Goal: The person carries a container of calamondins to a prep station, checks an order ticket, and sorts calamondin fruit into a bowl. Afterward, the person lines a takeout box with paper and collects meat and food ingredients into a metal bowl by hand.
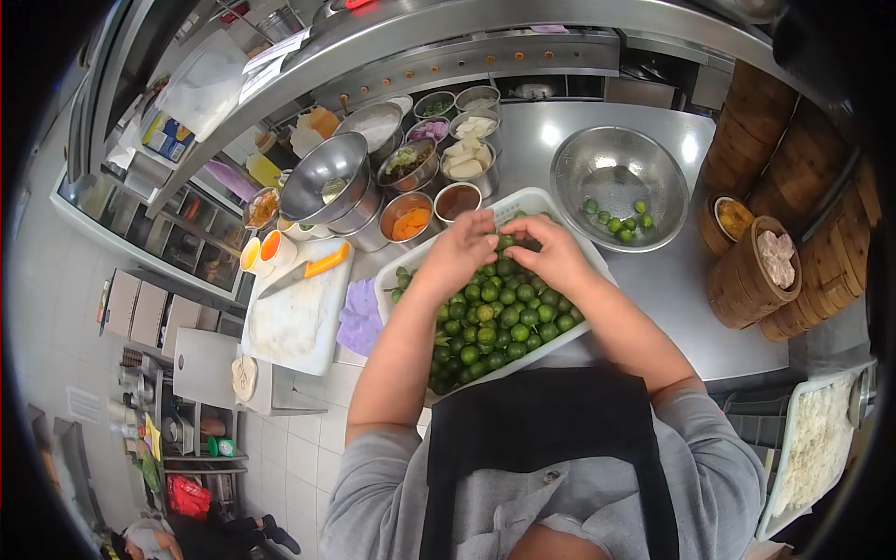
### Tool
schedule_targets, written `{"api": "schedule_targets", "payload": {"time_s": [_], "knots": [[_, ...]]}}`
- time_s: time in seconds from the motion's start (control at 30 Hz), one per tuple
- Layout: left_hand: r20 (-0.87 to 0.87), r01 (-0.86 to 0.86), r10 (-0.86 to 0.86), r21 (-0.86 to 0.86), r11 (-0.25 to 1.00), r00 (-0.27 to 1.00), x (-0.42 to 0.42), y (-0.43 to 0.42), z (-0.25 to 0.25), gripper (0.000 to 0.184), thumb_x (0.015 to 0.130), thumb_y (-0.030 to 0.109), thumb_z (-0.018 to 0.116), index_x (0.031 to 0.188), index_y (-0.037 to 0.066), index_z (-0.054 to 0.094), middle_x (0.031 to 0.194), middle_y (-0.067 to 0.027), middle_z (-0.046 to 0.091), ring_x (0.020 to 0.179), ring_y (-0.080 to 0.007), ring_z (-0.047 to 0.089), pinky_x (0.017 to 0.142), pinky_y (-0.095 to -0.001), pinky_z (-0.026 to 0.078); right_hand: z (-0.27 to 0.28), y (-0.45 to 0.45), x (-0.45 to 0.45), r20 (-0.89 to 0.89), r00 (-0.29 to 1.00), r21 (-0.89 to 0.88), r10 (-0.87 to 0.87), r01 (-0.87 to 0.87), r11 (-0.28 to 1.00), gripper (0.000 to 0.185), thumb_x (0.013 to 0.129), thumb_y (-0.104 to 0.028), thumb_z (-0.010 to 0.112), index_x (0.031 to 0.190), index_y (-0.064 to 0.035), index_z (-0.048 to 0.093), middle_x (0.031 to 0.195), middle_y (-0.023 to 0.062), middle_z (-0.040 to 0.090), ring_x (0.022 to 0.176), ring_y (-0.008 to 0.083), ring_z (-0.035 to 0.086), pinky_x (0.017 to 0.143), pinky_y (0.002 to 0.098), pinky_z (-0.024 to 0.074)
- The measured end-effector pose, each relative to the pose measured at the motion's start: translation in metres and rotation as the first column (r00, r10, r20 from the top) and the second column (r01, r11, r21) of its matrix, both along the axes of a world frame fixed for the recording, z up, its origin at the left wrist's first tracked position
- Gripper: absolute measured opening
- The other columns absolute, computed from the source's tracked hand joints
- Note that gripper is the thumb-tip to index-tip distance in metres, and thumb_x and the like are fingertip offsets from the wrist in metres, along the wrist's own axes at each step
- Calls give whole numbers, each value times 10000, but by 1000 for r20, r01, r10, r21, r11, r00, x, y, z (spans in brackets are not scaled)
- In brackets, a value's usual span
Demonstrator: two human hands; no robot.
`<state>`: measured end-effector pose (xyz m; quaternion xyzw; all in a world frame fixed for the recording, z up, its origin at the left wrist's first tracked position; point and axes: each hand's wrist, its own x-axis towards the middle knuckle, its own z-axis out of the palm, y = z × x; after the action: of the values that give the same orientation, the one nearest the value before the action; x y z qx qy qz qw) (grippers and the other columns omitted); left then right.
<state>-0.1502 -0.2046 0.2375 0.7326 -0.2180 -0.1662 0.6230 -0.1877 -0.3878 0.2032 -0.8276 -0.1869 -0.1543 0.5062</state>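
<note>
A white plastic basket (pixel 571 207) full of small green limes (pixel 485 313) stands on the steel counter. Over its far part my left hand (pixel 461 252) is closed, fingers curled and thumb toward the fingertips; what it grips is hidden. My right hand (pixel 553 250) faces it, thumb and fingers bent around a small green lime (pixel 506 241) between the two hands. Beyond the basket, to the right, a perforated steel colander (pixel 571 173) holds several more limes (pixel 627 224) at its bottom.
At left, a white cutting board (pixel 297 322) bears a yellow-handled knife (pixel 325 261), beside a purple cloth (pixel 360 317). Steel bowls and tins, including one of orange slices (pixel 409 220), crowd the back left. Bamboo steamers (pixel 747 289) stack at right. Another person (pixel 154 539) is at lower left.
</note>
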Motion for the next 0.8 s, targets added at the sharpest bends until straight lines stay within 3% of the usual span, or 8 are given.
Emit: {"api": "schedule_targets", "payload": {"time_s": [0.03,0.07,0.13,0.2,0.3,0.6,0.67,0.8], "knots": [[-122,4,-12,-63,998,992,-7,-2,-4,403,914,110,553,1276,-5,418,1216,-120,499,1079,-184,539,881,-315,505,1,2,-2,-70,997,253,46,-27,967,255,739,-65,692,985,-42,632,1024,106,607,934,220,596,834,333,464],[-242,3,-34,-126,992,970,-11,-3,-7,373,917,108,552,1253,-6,435,1189,-115,519,1062,-180,550,880,-314,505,-2,3,-1,-71,997,247,43,-24,969,255,739,-65,692,985,-42,632,1024,106,607,934,220,596,834,333,464],[-244,-24,-15,-155,988,970,-13,-4,-10,359,915,108,556,1235,-13,446,1158,-111,539,1036,-176,565,876,-311,508,-7,4,2,173,983,247,57,-99,964,235,765,-12,665,995,-15,620,1046,86,601,896,189,614,758,283,506],[-246,-81,31,-195,977,969,-13,-5,-10,332,911,106,564,1200,-28,470,1095,-102,579,983,-169,595,868,-304,513,-7,6,-1,126,991,312,49,-86,946,188,784,-15,648,971,-16,637,1024,93,621,918,199,616,783,291,503],[-188,-62,32,-158,986,982,-10,-3,-18,318,911,93,561,1185,-51,487,1077,-112,591,928,-167,617,837,-284,525,-6,1,0,167,986,230,-3,-37,972,128,784,-24,640,908,-25,671,923,88,663,888,208,626,773,295,503],[-31,-80,81,5,997,996,-21,-14,-8,308,904,68,563,1168,-80,505,973,-100,628,839,-127,622,765,-240,525,-1,2,-2,231,973,169,-17,-23,985,101,774,-3,611,873,3,627,890,97,643,805,204,622,691,288,503],[-35,-96,96,3,995,995,-21,-16,-9,303,903,68,566,1162,-78,508,963,-92,632,818,-121,623,758,-242,525,-6,3,-1,96,995,309,-13,-17,951,99,773,15,600,868,4,625,888,85,624,785,177,615,691,274,502],[-22,-68,68,3,998,997,-20,-15,-17,286,905,67,563,1152,-67,509,971,-93,627,834,-121,619,762,-243,521,-16,6,1,29,1000,397,0,-12,918,88,776,25,589,861,9,604,894,75,610,782,133,600,690,252,502]]}}
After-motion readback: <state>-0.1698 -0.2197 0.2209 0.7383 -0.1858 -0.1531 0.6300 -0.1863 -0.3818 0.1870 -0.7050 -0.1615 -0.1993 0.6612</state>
